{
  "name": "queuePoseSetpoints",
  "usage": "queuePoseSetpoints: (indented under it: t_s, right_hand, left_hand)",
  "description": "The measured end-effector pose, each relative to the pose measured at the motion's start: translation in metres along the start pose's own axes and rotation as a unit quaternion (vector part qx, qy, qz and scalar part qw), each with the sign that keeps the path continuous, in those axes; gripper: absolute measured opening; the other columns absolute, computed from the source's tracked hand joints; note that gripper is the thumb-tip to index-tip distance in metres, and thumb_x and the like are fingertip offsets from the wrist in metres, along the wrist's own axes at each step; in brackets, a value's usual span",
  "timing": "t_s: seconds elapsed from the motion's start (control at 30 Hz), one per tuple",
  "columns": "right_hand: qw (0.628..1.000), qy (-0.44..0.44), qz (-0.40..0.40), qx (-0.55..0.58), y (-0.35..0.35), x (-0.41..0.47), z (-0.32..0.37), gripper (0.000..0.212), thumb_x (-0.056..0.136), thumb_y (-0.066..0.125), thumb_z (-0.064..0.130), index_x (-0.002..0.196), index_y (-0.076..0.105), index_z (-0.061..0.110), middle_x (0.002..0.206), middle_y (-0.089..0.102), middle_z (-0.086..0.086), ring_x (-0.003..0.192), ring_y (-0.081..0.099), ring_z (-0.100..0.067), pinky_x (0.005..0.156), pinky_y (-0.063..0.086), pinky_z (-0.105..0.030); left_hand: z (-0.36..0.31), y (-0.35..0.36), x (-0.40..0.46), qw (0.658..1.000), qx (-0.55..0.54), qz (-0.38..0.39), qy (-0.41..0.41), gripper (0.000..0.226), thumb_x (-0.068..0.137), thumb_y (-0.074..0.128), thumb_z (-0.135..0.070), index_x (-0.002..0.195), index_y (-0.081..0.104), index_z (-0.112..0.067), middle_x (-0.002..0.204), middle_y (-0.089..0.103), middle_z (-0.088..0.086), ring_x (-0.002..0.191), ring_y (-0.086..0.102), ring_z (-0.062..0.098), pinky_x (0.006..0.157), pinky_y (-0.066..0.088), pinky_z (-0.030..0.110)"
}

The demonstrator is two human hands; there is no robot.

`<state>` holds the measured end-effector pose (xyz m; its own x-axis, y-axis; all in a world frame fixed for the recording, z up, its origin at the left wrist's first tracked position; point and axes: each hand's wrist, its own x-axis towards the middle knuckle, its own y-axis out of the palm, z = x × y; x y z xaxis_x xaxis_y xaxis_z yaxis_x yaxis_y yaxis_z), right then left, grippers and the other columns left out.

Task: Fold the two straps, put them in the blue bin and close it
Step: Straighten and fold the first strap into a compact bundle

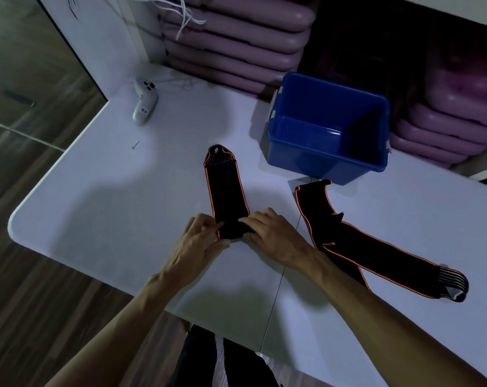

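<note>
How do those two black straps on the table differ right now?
The strap in the hands lies straight, its near end gripped by the left hand and right hand; the loose strap lies untouched, bent and sprawled longer beside the blue bin. Both are black with orange edging.

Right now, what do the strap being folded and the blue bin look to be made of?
Strap under both hands: looks like soft black woven or elastic fabric with orange edging; it lies limp and bends where the left hand and right hand fold it.
Blue bin: probably moulded plastic; smooth, slightly glossy, rigid walls.
</note>
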<state>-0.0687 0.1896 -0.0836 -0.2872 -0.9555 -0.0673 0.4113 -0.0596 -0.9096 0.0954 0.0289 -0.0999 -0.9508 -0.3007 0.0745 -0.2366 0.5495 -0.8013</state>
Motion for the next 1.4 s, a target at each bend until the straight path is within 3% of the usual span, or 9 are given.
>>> queuePoseSetpoints:
  t_s: [0.2, 0.37, 0.5, 0.63, 0.83, 0.93, 1.0, 1.17, 1.4]
  right_hand:
    - [1.000, -0.004, 0.025, 0.003, -0.008, 0.015, 0.003, 0.041, 0.102, 0.045, 0.027, 0.140, 0.045, 0.014, 0.117, 0.064, -0.008, 0.101, 0.050, -0.028, 0.073, 0.047, -0.042]
    - [0.985, 0.087, 0.031, 0.143, -0.018, 0.020, 0.012, 0.026, 0.100, 0.050, 0.031, 0.124, 0.051, 0.020, 0.098, 0.057, 0.011, 0.102, 0.049, -0.023, 0.082, 0.048, -0.041]
    - [0.974, 0.119, 0.003, 0.194, -0.013, 0.023, 0.013, 0.025, 0.100, 0.051, 0.030, 0.122, 0.055, 0.020, 0.108, 0.064, -0.006, 0.102, 0.050, -0.022, 0.073, 0.044, -0.024]
    - [0.973, 0.113, -0.010, 0.200, -0.013, 0.022, 0.013, 0.026, 0.099, 0.053, 0.026, 0.123, 0.058, 0.016, 0.107, 0.066, -0.004, 0.096, 0.048, -0.016, 0.069, 0.038, -0.013]
    - [0.978, 0.101, -0.008, 0.185, -0.007, 0.019, 0.011, 0.025, 0.101, 0.049, 0.030, 0.123, 0.054, 0.020, 0.106, 0.067, -0.008, 0.100, 0.054, -0.025, 0.080, 0.051, -0.040]
    - [0.985, 0.094, -0.001, 0.147, -0.004, 0.019, 0.010, 0.025, 0.102, 0.046, 0.029, 0.124, 0.053, 0.021, 0.101, 0.066, -0.009, 0.096, 0.051, -0.027, 0.078, 0.050, -0.043]
    - [0.988, 0.089, 0.000, 0.126, -0.002, 0.020, 0.012, 0.023, 0.101, 0.045, 0.030, 0.122, 0.051, 0.022, 0.100, 0.066, -0.008, 0.092, 0.050, -0.027, 0.076, 0.049, -0.044]
    - [0.989, 0.088, 0.007, 0.120, 0.003, 0.021, 0.011, 0.027, 0.101, 0.046, 0.032, 0.124, 0.053, 0.021, 0.097, 0.066, -0.009, 0.092, 0.054, -0.028, 0.074, 0.049, -0.042]
    - [0.986, 0.104, 0.011, 0.129, 0.005, 0.021, 0.012, 0.028, 0.102, 0.044, 0.031, 0.128, 0.051, 0.022, 0.099, 0.065, -0.009, 0.094, 0.049, -0.025, 0.074, 0.045, -0.036]
  left_hand:
    - [-0.012, -0.001, 0.006, 0.988, -0.104, -0.039, -0.105, 0.040, 0.091, 0.054, -0.044, 0.118, 0.060, -0.015, 0.094, 0.069, 0.001, 0.087, 0.063, 0.019, 0.072, 0.045, 0.027]
    - [-0.003, -0.004, 0.009, 0.988, -0.044, -0.033, -0.144, 0.039, 0.089, 0.056, -0.047, 0.107, 0.068, -0.015, 0.102, 0.059, 0.005, 0.096, 0.051, 0.024, 0.082, 0.037, 0.028]
    - [-0.001, -0.008, 0.021, 0.983, -0.041, 0.011, -0.179, 0.037, 0.094, 0.050, -0.045, 0.102, 0.069, -0.015, 0.102, 0.059, 0.005, 0.098, 0.052, 0.027, 0.084, 0.042, 0.034]
    - [0.003, -0.017, 0.045, 0.983, -0.040, -0.083, -0.161, 0.037, 0.096, 0.041, -0.039, 0.098, 0.068, -0.013, 0.102, 0.063, 0.008, 0.096, 0.058, 0.030, 0.087, 0.045, 0.037]
    - [0.010, -0.008, 0.092, 0.989, 0.097, 0.094, -0.057, 0.047, 0.101, 0.035, -0.033, 0.139, 0.048, -0.008, 0.151, 0.038, 0.014, 0.143, 0.030, 0.033, 0.113, 0.031, 0.048]
    - [0.003, -0.015, 0.097, 0.987, 0.156, -0.032, -0.021, 0.035, 0.095, 0.041, -0.029, 0.112, 0.065, -0.010, 0.119, 0.062, 0.014, 0.110, 0.056, 0.037, 0.089, 0.048, 0.048]
    - [-0.005, -0.019, 0.106, 0.982, 0.150, -0.113, -0.004, 0.022, 0.092, 0.049, -0.018, 0.103, 0.065, -0.009, 0.108, 0.061, 0.012, 0.097, 0.055, 0.034, 0.080, 0.049, 0.044]
    - [0.000, -0.009, 0.129, 0.987, 0.141, 0.056, -0.044, 0.048, 0.101, 0.038, -0.027, 0.140, 0.039, 0.000, 0.145, 0.042, 0.018, 0.136, 0.037, 0.035, 0.109, 0.031, 0.045]
    - [0.016, -0.020, 0.142, 0.980, 0.120, 0.122, -0.105, 0.049, 0.102, 0.028, -0.035, 0.139, 0.034, -0.003, 0.147, 0.041, 0.014, 0.138, 0.035, 0.031, 0.116, 0.005, 0.054]
